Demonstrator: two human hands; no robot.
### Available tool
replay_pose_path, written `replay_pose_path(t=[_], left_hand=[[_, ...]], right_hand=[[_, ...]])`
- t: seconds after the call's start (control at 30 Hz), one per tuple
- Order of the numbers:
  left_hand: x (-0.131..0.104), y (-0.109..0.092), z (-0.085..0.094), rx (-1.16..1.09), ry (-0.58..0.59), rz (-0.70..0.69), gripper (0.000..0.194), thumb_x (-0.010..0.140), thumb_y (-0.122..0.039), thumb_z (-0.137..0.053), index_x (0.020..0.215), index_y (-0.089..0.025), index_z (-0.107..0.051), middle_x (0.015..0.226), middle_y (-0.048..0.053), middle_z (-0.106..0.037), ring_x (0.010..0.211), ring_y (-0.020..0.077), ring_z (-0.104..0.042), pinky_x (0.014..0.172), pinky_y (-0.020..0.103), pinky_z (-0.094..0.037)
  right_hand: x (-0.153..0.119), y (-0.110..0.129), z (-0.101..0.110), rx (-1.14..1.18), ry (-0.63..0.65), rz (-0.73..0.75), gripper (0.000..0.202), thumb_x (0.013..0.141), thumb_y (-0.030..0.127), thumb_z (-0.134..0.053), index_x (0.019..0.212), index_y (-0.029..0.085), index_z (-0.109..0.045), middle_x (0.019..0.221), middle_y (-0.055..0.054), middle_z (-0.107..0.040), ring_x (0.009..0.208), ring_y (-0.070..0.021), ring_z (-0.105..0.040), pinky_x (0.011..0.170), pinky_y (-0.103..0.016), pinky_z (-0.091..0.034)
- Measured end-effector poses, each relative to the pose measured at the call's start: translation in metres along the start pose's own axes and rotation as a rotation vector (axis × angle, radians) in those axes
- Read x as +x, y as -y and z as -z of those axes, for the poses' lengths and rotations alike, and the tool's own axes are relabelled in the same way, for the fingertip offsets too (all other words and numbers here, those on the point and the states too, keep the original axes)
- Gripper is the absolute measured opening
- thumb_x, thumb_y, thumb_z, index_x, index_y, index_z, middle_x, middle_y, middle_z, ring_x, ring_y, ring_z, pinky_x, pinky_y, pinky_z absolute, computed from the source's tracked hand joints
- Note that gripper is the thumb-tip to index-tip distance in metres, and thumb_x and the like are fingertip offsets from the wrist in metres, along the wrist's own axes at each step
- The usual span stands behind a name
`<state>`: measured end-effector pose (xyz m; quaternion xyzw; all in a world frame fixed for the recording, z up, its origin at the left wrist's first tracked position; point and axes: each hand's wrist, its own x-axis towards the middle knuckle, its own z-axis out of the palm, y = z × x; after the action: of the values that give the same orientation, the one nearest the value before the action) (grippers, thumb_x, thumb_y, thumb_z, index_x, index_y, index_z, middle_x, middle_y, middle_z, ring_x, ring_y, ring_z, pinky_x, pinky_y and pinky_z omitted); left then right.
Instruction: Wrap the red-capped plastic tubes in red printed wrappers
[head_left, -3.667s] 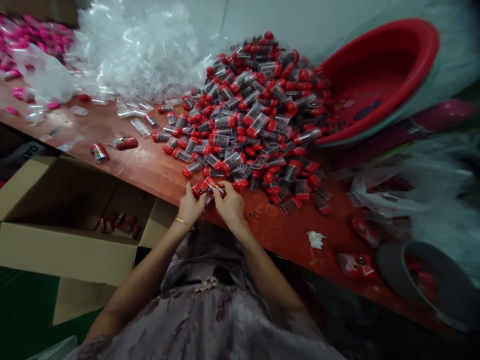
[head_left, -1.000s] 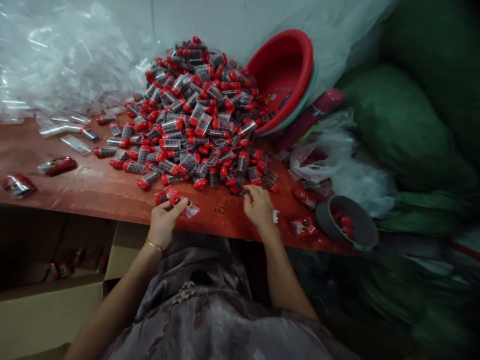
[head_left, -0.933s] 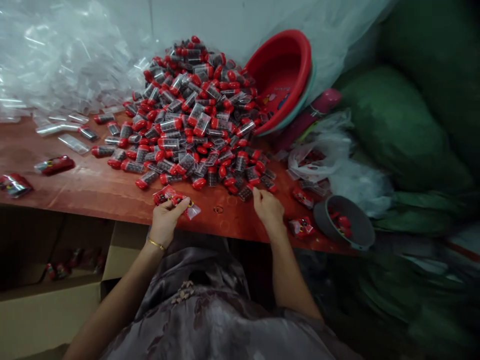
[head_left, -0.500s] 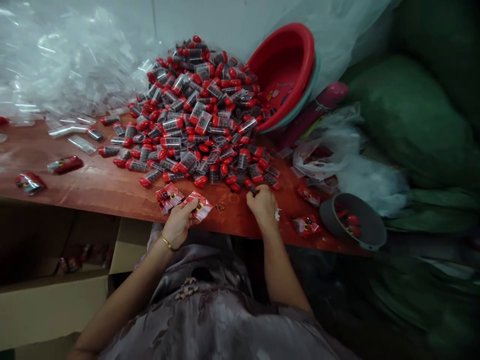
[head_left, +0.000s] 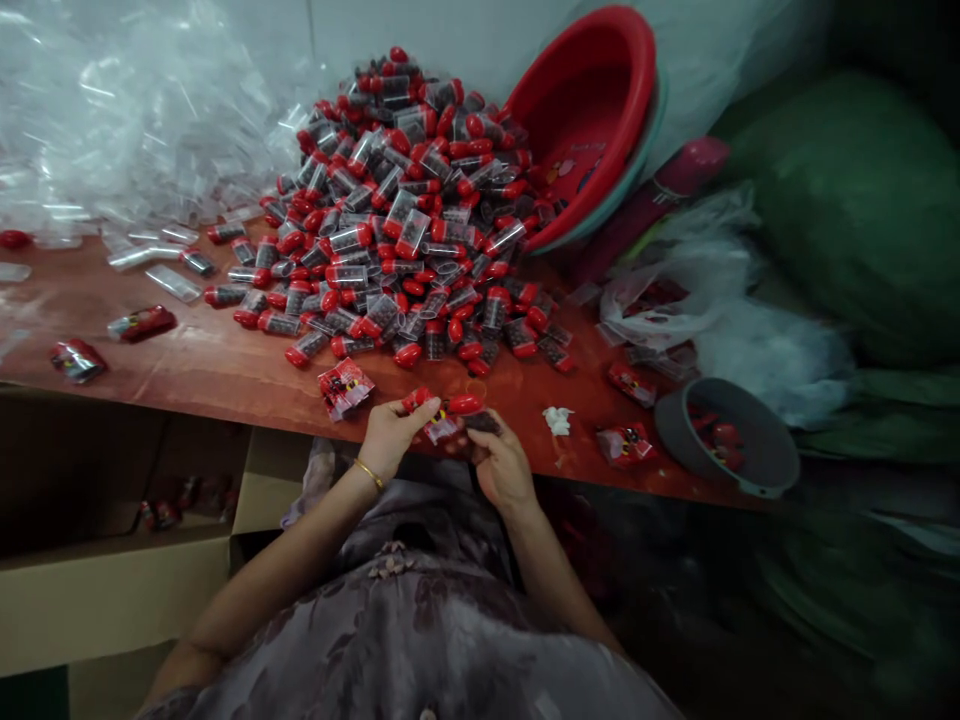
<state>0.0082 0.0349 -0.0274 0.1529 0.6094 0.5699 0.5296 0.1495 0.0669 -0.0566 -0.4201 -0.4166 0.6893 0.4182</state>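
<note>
My left hand (head_left: 394,437) pinches a red printed packet (head_left: 441,428) between thumb and fingers. Close beside it, my right hand (head_left: 501,460) is closed on a small clear tube with a red cap (head_left: 466,404), its body dark inside and partly covered by my fingers. The red cap points toward the packet; whether the two touch I cannot tell. Another red printed packet (head_left: 345,388) lies flat on the table just left of my hands. Behind them rises a large heap of red-capped tubes (head_left: 405,230).
Clear plastic pieces (head_left: 150,120) pile up at the back left. A red basin (head_left: 577,120) leans beside the heap. A grey bowl (head_left: 675,440) holds red pieces at the right. Below the table's left edge stands an open cardboard box (head_left: 112,610) with red items inside.
My right hand has come back from the heap's front edge with a red-capped tube. My left hand has moved right with its packet, and the two hands are now together.
</note>
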Motion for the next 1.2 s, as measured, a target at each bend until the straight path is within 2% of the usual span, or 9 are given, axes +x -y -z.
replay_pose_path(t=[0.1, 0.2, 0.27, 0.4, 0.7, 0.87, 0.97, 1.1, 1.2], left_hand=[[0.008, 0.004, -0.008, 0.085, -0.026, -0.113, 0.044, 0.047, -0.053, -0.078, 0.058, -0.012, -0.067, 0.046, -0.004, -0.054, 0.043, 0.0051, -0.041, 0.042, 0.019, -0.032], [0.019, 0.005, -0.013, 0.138, -0.072, -0.117, 0.041, 0.051, -0.052, -0.076, 0.055, -0.013, -0.065, 0.04, -0.005, -0.049, 0.04, 0.0056, -0.039, 0.041, 0.02, -0.029], [0.024, 0.004, -0.015, 0.13, -0.072, -0.106, 0.041, 0.051, -0.053, -0.076, 0.055, -0.013, -0.064, 0.04, -0.005, -0.049, 0.039, 0.0057, -0.039, 0.04, 0.02, -0.029], [0.025, 0.004, -0.017, 0.076, -0.052, -0.113, 0.041, 0.049, -0.052, -0.077, 0.056, -0.013, -0.064, 0.043, -0.004, -0.053, 0.039, 0.0052, -0.04, 0.041, 0.02, -0.031], [0.012, 0.012, -0.014, -0.121, 0.092, 0.04, 0.042, 0.05, -0.049, -0.08, 0.066, -0.013, -0.065, 0.051, -0.001, -0.059, 0.044, 0.0069, -0.051, 0.042, 0.018, -0.04], [0.012, 0.005, -0.003, -0.197, 0.031, 0.073, 0.042, 0.047, -0.046, -0.083, 0.06, -0.013, -0.061, 0.051, -0.002, -0.058, 0.043, 0.0057, -0.051, 0.04, 0.016, -0.039], [0.012, -0.004, 0.005, -0.259, 0.071, 0.174, 0.042, 0.047, -0.044, -0.084, 0.064, -0.013, -0.062, 0.056, -0.001, -0.062, 0.045, 0.0073, -0.054, 0.04, 0.017, -0.041], [0.011, -0.009, 0.013, -0.273, 0.101, 0.227, 0.038, 0.053, -0.041, -0.083, 0.07, -0.013, -0.064, 0.059, 0.0, -0.063, 0.046, 0.0078, -0.055, 0.04, 0.018, -0.041], [0.01, -0.007, 0.016, -0.261, 0.109, 0.231, 0.037, 0.055, -0.041, -0.082, 0.071, -0.013, -0.065, 0.059, 0.0, -0.063, 0.046, 0.0081, -0.054, 0.04, 0.019, -0.042]], right_hand=[[0.004, -0.008, -0.005, -0.096, -0.052, 0.078, 0.02, 0.063, 0.024, -0.06, 0.084, 0.023, -0.059, 0.079, 0.001, -0.064, 0.069, -0.0164, -0.06, 0.063, -0.03, -0.053], [0.011, -0.01, -0.001, -0.192, -0.01, 0.167, 0.033, 0.065, 0.026, -0.063, 0.097, 0.024, -0.063, 0.092, 0.0, -0.067, 0.08, -0.0185, -0.063, 0.069, -0.03, -0.054], [0.014, -0.008, 0.002, -0.144, 0.046, 0.12, 0.038, 0.069, 0.035, -0.065, 0.105, 0.024, -0.063, 0.092, -0.002, -0.069, 0.074, -0.018, -0.065, 0.065, -0.031, -0.055], [0.018, -0.006, 0.004, -0.115, 0.071, 0.002, 0.038, 0.067, 0.046, -0.071, 0.095, 0.02, -0.067, 0.07, 0.0, -0.068, 0.056, -0.0147, -0.062, 0.054, -0.029, -0.055], [0.022, -0.017, -0.002, -0.2, -0.212, 0.182, 0.031, 0.067, 0.038, -0.074, 0.088, 0.017, -0.068, 0.068, 0.001, -0.067, 0.057, -0.012, -0.059, 0.059, -0.027, -0.052], [0.014, -0.016, -0.001, -0.285, -0.097, 0.236, 0.03, 0.078, 0.043, -0.064, 0.095, 0.017, -0.067, 0.066, 0.001, -0.064, 0.055, -0.0125, -0.058, 0.057, -0.027, -0.051], [0.003, -0.012, 0.01, -0.267, 0.034, 0.293, 0.04, 0.09, 0.047, -0.044, 0.114, 0.02, -0.061, 0.074, -0.001, -0.064, 0.055, -0.0123, -0.057, 0.058, -0.029, -0.053], [-0.013, 0.001, 0.025, -0.483, 0.178, 0.476, 0.037, 0.092, 0.037, -0.042, 0.123, 0.024, -0.057, 0.104, -0.007, -0.063, 0.085, -0.0177, -0.063, 0.074, -0.033, -0.054], [-0.019, 0.01, 0.028, -0.676, 0.247, 0.658, 0.031, 0.089, 0.027, -0.048, 0.118, 0.026, -0.061, 0.103, -0.006, -0.063, 0.096, -0.0187, -0.06, 0.082, -0.033, -0.05]])
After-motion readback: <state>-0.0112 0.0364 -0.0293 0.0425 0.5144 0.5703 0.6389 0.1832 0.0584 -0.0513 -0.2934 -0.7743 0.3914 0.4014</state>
